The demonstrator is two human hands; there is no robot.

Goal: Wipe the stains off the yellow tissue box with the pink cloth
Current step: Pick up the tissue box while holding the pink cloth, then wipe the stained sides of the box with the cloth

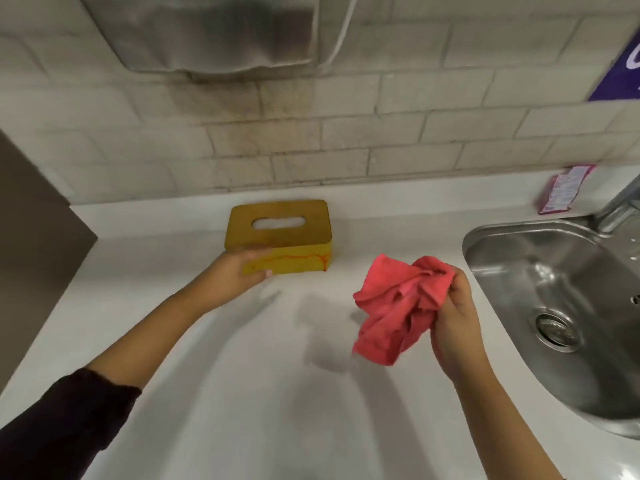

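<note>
The yellow tissue box [280,225] stands on the white counter [214,358] near the tiled wall, its slot facing up. Orange-red stain lines [304,258] run along its front face and drip down the right corner. My left hand [239,271] grips the box's front left corner, thumb on the lid edge and fingers on the front face. My right hand [453,317] is held above the counter to the right of the box, shut on the crumpled pink cloth [398,306], which hangs down to its left, apart from the box.
A steel sink [554,292] with a drain is set into the counter at the right, its tap [620,206] behind it. A pink packet [562,188] leans on the wall. A metal dispenser [207,29] hangs above. A grey panel [31,237] borders the left.
</note>
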